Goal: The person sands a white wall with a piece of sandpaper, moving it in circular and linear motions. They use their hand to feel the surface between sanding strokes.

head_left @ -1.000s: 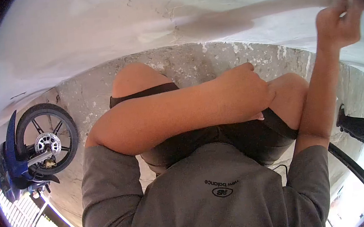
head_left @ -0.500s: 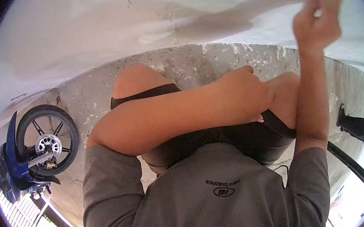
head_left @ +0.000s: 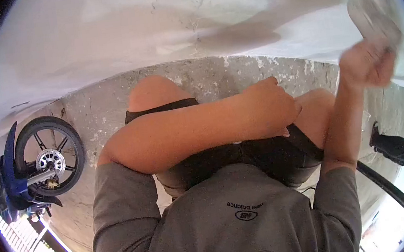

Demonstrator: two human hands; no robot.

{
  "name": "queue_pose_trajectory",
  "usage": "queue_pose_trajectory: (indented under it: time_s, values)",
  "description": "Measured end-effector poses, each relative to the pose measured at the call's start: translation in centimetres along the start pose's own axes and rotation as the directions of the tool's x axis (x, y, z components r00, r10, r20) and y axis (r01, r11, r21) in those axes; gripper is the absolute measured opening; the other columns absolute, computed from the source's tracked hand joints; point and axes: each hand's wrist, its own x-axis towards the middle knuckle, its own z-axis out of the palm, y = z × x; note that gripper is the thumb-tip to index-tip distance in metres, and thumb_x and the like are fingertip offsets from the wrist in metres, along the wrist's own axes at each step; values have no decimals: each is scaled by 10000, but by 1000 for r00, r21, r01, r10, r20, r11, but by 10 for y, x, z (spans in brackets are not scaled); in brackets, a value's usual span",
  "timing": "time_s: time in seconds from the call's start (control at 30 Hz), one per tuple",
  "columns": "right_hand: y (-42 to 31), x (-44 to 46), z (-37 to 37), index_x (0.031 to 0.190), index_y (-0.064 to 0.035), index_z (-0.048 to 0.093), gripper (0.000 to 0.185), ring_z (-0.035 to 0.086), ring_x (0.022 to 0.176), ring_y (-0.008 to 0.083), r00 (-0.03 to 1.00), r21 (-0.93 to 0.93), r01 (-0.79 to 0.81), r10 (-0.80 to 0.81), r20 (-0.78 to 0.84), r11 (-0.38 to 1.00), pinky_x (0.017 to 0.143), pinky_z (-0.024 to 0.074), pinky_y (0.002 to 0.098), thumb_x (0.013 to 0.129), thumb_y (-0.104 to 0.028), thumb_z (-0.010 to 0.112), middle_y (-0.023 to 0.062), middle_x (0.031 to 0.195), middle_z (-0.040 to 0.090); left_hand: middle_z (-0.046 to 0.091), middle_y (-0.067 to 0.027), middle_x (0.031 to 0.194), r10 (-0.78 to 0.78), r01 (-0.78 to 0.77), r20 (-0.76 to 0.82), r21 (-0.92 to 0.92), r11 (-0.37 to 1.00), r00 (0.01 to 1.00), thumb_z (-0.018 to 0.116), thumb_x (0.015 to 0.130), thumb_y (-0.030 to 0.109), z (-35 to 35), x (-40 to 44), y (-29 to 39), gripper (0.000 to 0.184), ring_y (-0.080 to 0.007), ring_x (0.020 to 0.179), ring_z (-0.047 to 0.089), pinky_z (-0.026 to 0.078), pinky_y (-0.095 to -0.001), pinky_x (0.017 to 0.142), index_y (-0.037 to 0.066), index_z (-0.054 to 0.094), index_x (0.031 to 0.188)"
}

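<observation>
My right hand (head_left: pixel 369 64) is raised near the white wall (head_left: pixel 118 31) at the upper right, its fingers closed around a flat greyish sheet (head_left: pixel 373 9). Motion smears the sheet, so its exact kind does not show; it extends upward from the fingers, close to the wall. My left forearm lies across my lap. At its end my left hand (head_left: pixel 274 106) is curled into a fist against my right thigh, with nothing visible in it.
A motorbike's front wheel (head_left: pixel 50 156) stands at the left. The worn concrete floor (head_left: pixel 95 98) meets the wall ahead. A person in dark trousers (head_left: pixel 399 152) is at the right, near a black curved bar (head_left: pixel 388 190).
My right hand has come down the wall and tipped back, bringing the greyish sheet into sight. My left hand stays in place on my thigh.
</observation>
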Motion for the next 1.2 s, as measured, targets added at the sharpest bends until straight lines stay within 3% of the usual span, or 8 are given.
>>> queue_pose_trajectory:
  time_s: [0.07, 0.2, 0.3, 0.4, 0.57, 0.7, 1.1, 1.2]
  values:
    - [-4, 6, -7, 1110, 99, 656, 279, 702, 950, 276, 946, 303, -172, 243, -216, 937, 736, 579, 362, 1030, -156, 580, 224, 1094, 720, 727, -133, 861, -11, 11, -3, 5, 1000, 1000, 744, 840, 468, -2, -1, 0, 544, -338, 904, 715, 506, -449, 898, 9, 651, 1117]
    - [38, 2, -38, 1126, 103, 642, 293, 691, 1033, 321, 923, 224, -214, 271, -272, 951, 792, 592, 419, 1036, -168, 579, 245, 1164, 693, 723, -142, 890, -31, 31, 23, 18, 999, 999, 734, 849, 492, 1, -1, 2, 557, -352, 920, 709, 505, -454, 903, 19, 651, 1131]
    - [47, 38, -34, 1179, 84, 620, 269, 684, 1069, 329, 910, -271, 221, -298, -288, 937, 898, 573, 442, 1047, -143, 563, 228, 1175, 681, 719, -150, 933, -20, 18, 45, 33, 999, 999, 721, 861, 509, 2, 1, 1, 564, -354, 935, 705, 504, -466, 906, 20, 642, 1130]
    - [14, 90, -12, 1176, 85, 631, 285, 684, 1077, 345, 832, 251, 144, 21, -555, 957, 949, 555, 449, 1079, -140, 485, 240, 1192, 677, 714, -156, 965, -16, 15, 15, 83, 996, 1000, 696, 881, 521, 0, -2, -1, 557, -353, 946, 700, 503, -472, 904, 23, 631, 1123]
    - [4, 132, 24, 1373, 78, 575, 383, 539, 1363, 398, 986, -74, 144, -149, -76, 987, 1144, 415, 502, 1064, -72, 406, 237, 1414, 599, 707, -159, 957, 4, -1, -18, 131, 991, 1000, 669, 899, 535, -2, -1, -6, 560, -366, 945, 694, 502, -478, 898, 27, 616, 1128]
    - [5, 125, 42, 1403, 74, 553, 410, 388, 1463, 444, 975, -199, 209, -220, -38, 958, 1215, 267, 553, 1024, -46, 453, 250, 1475, 540, 701, -150, 885, 26, -15, -83, 133, 991, 996, 689, 901, 494, 6, -2, -11, 515, -370, 905, 696, 514, -474, 829, 20, 620, 1089]
    - [70, 112, 6, 1389, 59, 575, 381, 455, 1419, 434, 893, -142, -247, 168, -417, 959, 1178, 359, 531, 1045, -75, 481, 248, 1465, 548, 700, -169, 883, 1, 3, -47, 86, 996, 999, 675, 915, 495, 12, 8, -17, 514, -402, 886, 690, 519, -488, 842, 34, 620, 1137]
    - [63, 95, 18, 1360, 18, 622, 409, 481, 1407, 424, 975, -236, 56, -105, -198, 970, 1166, 363, 566, 990, -96, 488, 243, 1439, 575, 703, -177, 895, -18, 21, -39, 82, 996, 999, 673, 919, 492, 5, 13, -17, 526, -408, 890, 685, 518, -488, 843, 32, 623, 1168]
